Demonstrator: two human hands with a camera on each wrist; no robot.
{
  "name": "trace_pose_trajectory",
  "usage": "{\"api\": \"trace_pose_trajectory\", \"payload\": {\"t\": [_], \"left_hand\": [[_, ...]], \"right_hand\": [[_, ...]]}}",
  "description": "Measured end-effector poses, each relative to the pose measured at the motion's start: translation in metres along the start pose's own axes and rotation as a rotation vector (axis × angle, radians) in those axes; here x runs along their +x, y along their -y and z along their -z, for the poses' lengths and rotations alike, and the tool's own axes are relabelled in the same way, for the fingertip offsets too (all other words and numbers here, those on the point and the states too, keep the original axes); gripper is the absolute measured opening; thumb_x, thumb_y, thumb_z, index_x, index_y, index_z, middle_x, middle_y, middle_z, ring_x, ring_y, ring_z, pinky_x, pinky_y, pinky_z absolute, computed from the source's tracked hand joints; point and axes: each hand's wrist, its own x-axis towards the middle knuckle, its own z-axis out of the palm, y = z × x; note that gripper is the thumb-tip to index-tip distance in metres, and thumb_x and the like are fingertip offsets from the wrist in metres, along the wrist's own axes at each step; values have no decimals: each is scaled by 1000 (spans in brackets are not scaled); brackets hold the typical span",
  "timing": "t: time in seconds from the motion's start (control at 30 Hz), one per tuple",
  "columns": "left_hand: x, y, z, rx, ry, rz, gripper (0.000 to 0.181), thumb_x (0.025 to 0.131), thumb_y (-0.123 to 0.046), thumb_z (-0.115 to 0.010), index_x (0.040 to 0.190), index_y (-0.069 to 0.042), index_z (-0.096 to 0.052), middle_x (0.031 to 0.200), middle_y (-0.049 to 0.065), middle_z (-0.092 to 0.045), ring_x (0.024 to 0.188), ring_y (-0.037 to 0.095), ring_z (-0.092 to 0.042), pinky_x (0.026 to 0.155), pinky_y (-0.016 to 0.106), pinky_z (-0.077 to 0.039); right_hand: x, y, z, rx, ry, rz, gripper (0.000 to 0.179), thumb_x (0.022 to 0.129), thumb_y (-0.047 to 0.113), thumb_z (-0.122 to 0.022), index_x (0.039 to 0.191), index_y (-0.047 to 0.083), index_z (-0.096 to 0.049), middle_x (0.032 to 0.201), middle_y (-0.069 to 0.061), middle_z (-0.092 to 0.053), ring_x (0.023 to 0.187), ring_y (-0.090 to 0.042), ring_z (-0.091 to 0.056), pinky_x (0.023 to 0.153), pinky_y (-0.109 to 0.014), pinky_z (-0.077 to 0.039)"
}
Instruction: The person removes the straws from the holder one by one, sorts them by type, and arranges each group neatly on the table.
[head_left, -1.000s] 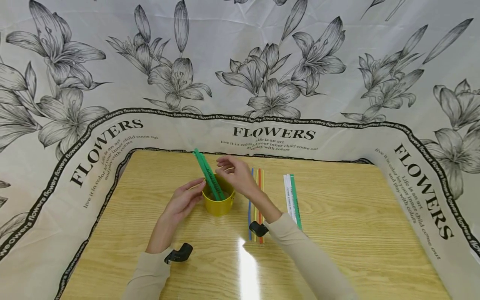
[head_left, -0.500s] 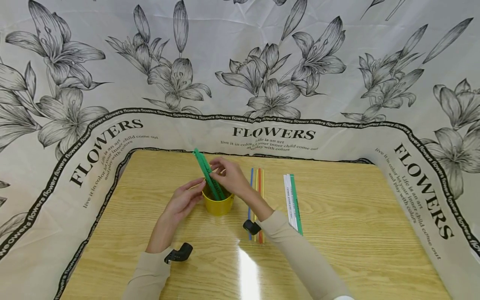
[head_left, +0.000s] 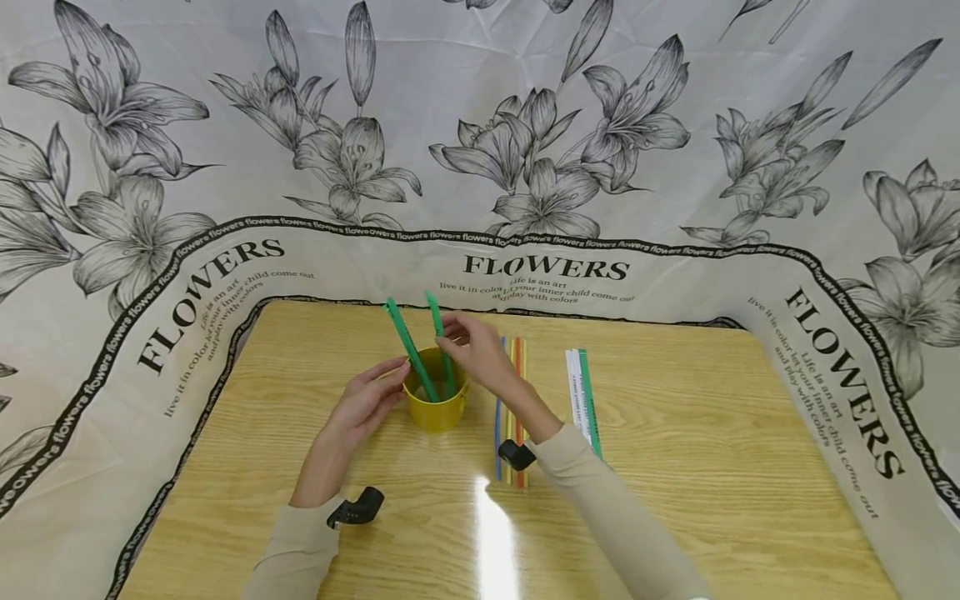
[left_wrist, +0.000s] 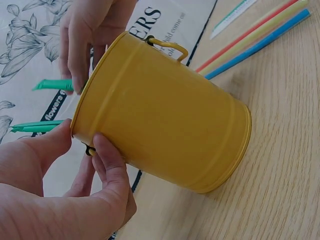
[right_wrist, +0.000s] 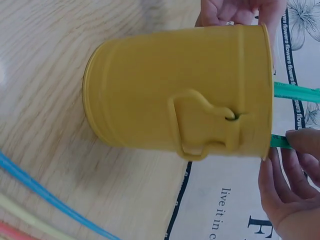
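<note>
A small yellow metal bucket (head_left: pixel 437 415) with side handles stands upright on the table. My left hand (head_left: pixel 367 398) holds it at its left side; the left wrist view shows the thumb at the rim and fingers curled by the side handle. Two slim green printed stick packets stand in the bucket. The left packet (head_left: pixel 411 348) leans left against the rim, near my left fingertips. My right hand (head_left: pixel 478 353) pinches the other green packet (head_left: pixel 437 315) between thumb and fingers above the rim, its lower end inside the bucket. In the right wrist view that packet (right_wrist: pixel 280 141) passes over the rim.
Right of the bucket lie long thin straws: a blue one (head_left: pixel 498 450), yellow ones and a red one (head_left: pixel 519 357), partly under my right forearm. Further right are white packets (head_left: pixel 576 387) and a green packet (head_left: pixel 587 379). A flower-printed cloth (head_left: pixel 547 267) borders the table's back edge.
My right hand first reached left to the green packets, then came back right with one pinched. The two packets, together before, now stand apart. My left hand has stayed on the bucket.
</note>
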Motion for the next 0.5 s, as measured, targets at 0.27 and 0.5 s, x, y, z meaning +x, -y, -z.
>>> {"api": "trace_pose_trajectory", "payload": {"t": [0.27,0.5], "left_hand": [[-1,0,-1,1,1,-8,48,105,-8,-61,148,7,-47,117,5,-67,92,10,-63,80,20,-52],[-1,0,-1,8,-5,4,46,105,-8,-59,148,5,-48,116,3,-66,98,13,-63,85,22,-53]], "right_hand": [[-6,-1,22,96,-61,-23,25,100,7,-68,124,0,-65,111,-17,-68,101,-31,-71,83,-37,-60],[-9,2,44,293,-123,-67,34,100,5,-67,131,-8,-60,113,-20,-64,98,-27,-70,84,-43,-60]]}}
